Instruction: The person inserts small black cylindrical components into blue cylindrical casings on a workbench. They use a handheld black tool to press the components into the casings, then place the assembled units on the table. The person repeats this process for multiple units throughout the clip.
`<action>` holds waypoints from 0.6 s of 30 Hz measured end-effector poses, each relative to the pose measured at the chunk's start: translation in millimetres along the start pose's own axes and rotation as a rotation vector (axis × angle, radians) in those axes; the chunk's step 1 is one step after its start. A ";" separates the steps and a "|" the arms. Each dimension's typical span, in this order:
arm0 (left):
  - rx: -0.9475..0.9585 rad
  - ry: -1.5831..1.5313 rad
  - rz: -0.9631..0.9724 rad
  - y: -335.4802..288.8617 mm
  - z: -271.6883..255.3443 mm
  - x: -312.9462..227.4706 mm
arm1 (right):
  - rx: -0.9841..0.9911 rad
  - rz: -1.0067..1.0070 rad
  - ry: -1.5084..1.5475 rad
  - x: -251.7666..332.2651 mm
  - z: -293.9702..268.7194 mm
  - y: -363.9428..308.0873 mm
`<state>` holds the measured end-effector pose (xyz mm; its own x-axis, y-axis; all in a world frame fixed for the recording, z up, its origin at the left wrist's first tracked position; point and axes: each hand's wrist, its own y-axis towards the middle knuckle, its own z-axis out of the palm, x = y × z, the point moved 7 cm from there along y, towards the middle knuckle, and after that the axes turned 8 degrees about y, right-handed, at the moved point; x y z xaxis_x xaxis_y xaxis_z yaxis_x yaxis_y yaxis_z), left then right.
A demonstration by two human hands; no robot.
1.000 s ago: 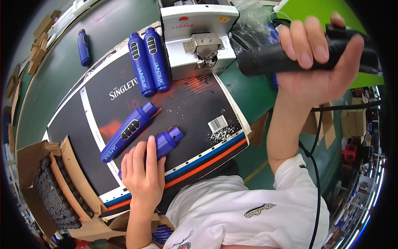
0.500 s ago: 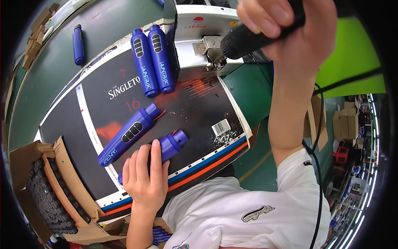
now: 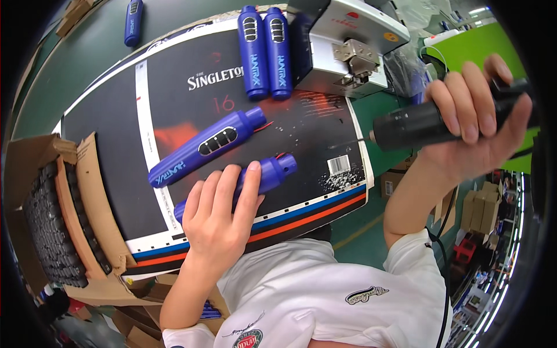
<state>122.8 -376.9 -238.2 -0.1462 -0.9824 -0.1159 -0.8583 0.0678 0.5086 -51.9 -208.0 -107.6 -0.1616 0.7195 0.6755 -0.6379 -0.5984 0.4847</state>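
My left hand (image 3: 223, 217) presses down over a blue plastic handle (image 3: 270, 176) lying on a black printed sheet (image 3: 301, 136); its open end, with a small hole and a bit of red wire, points right. My fingers hide its middle. A black electric screwdriver (image 3: 406, 124) is gripped in my right hand (image 3: 473, 119), its thin bit aimed left, apart from the handle. Just beyond my left hand lies a second blue handle (image 3: 180, 165) with a black button panel and red wire. Two more blue handles (image 3: 255, 72) lie side by side farther back.
A white metal machine (image 3: 360, 26) with a silver bracket stands at the back right. On the left, a cardboard box (image 3: 98, 185) holds stacked black parts (image 3: 52, 220). Another blue handle (image 3: 133, 26) lies far left on the green table. White specks (image 3: 342, 181) dot the sheet near a barcode.
My right hand has brought the screwdriver away from the machine's bracket, down and to the right. My left hand stays on the same handle. The whole view has shifted.
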 end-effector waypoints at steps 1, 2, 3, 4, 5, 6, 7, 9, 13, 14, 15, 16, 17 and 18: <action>-0.011 -0.001 0.006 -0.8 1.3 0.2 | 0.005 -0.009 -0.003 -3.2 5.7 -3.2; -0.021 -0.002 0.013 -2.0 2.1 0.4 | 0.008 -0.011 -0.004 -9.4 11.7 -8.2; -0.023 0.005 0.010 -3.8 2.6 1.2 | 0.024 -0.018 -0.015 -15.8 17.7 -11.8; -0.030 0.006 0.011 -3.5 2.6 1.3 | 0.039 -0.026 -0.033 -20.0 24.6 -14.6; -0.037 0.007 0.012 -3.8 2.3 1.2 | 0.069 -0.036 -0.062 -23.3 30.5 -15.9; -0.035 0.006 0.008 -4.6 2.5 1.5 | 0.100 -0.047 -0.089 -26.7 35.7 -17.0; -0.037 -0.001 0.007 -4.4 3.6 1.7 | 0.121 -0.053 -0.123 -28.4 39.6 -17.2; -0.033 -0.017 -0.002 -4.4 3.7 1.8 | 0.161 -0.067 -0.186 -33.3 47.0 -18.6; -0.021 -0.035 -0.028 -2.1 1.2 2.4 | 0.214 -0.061 -0.277 -45.2 56.8 -18.3; -0.019 -0.035 -0.030 -2.2 1.2 2.7 | 0.222 -0.058 -0.292 -48.7 58.9 -18.0; -0.023 -0.038 -0.032 -1.9 1.1 2.9 | 0.226 -0.056 -0.301 -50.7 59.5 -18.2; -0.024 -0.039 -0.034 -2.3 1.4 3.3 | 0.229 -0.053 -0.310 -53.4 60.0 -18.7; -0.025 -0.041 -0.037 -2.5 1.7 3.7 | 0.230 -0.055 -0.325 -55.6 60.4 -19.7; -0.029 -0.044 -0.035 -2.5 1.9 3.6 | 0.234 -0.045 -0.339 -56.6 61.8 -20.4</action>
<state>123.5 -380.3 -241.5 -0.1390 -0.9754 -0.1712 -0.8489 0.0283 0.5279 16.8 -258.3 -121.4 0.1448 0.6129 0.7768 -0.4442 -0.6612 0.6046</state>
